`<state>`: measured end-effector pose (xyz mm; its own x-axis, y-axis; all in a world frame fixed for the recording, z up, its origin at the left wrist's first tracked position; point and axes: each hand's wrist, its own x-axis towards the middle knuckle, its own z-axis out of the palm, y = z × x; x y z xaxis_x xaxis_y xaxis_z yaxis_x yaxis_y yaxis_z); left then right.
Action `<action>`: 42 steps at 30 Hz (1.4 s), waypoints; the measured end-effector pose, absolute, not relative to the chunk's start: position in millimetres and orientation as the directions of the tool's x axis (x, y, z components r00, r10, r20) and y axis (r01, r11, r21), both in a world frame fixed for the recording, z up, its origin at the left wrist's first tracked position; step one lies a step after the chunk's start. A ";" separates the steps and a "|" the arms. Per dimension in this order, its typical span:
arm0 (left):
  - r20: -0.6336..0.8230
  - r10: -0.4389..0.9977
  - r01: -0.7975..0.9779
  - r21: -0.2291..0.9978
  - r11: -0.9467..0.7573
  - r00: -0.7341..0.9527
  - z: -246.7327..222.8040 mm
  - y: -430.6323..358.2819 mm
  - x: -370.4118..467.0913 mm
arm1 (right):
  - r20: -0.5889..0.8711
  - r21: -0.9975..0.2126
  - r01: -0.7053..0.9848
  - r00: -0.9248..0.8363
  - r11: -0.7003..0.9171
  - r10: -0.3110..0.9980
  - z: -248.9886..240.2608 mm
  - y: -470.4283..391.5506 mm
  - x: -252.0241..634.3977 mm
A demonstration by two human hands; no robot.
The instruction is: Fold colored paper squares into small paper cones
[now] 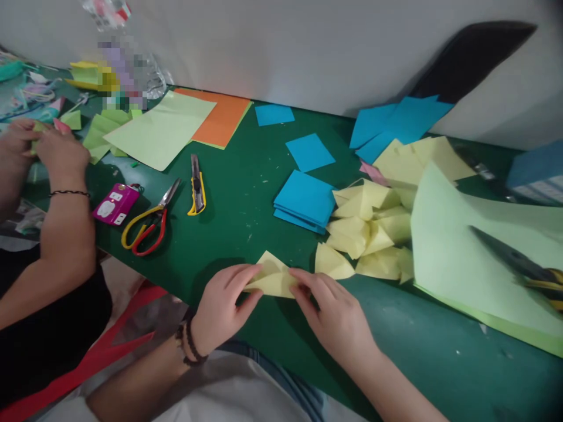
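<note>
Between my two hands is a small sheet of pale yellow paper (276,282), partly folded, with one corner pointing away from me. My left hand (226,302) pinches its left end between thumb and fingers. At the right end, my right hand (332,310) grips it the same way. Just beyond my right hand lies a heap of folded yellow paper pieces (358,228). A stack of blue paper squares (304,200) sits behind the held sheet, with a loose blue square (310,152) farther back.
Scissors (152,220), a yellow cutter knife (197,187) and a purple card (116,204) lie on the green table (233,217) to the left. Another person's hands (57,143) work at far left. Large green sheets (479,269) with dark-bladed scissors (510,255) on top lie right.
</note>
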<state>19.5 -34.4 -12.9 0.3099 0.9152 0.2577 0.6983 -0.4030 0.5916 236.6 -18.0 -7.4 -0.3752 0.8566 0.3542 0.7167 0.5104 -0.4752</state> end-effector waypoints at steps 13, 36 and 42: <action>0.234 0.916 0.636 0.663 -0.395 0.325 -13.5 -35.4 17.1 | 0.357 -0.410 0.754 -0.385 0.513 0.851 -7.6 -18.5 234.5; 0.162 0.894 0.676 0.602 -0.425 0.418 -10.2 -38.9 18.4 | 0.271 -0.143 0.831 -0.489 0.537 0.829 -11.3 -20.5 231.5; 0.163 0.898 0.687 0.594 -0.419 0.408 -9.5 -38.5 19.3 | 0.263 -0.103 0.841 -0.491 0.531 0.830 -10.2 -20.9 228.5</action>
<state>19.3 -38.5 -9.5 0.4076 0.8985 0.1631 0.6865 -0.4193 0.5940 228.5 -20.9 -10.2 -0.4914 0.8302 0.2633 0.8414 0.5306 -0.1027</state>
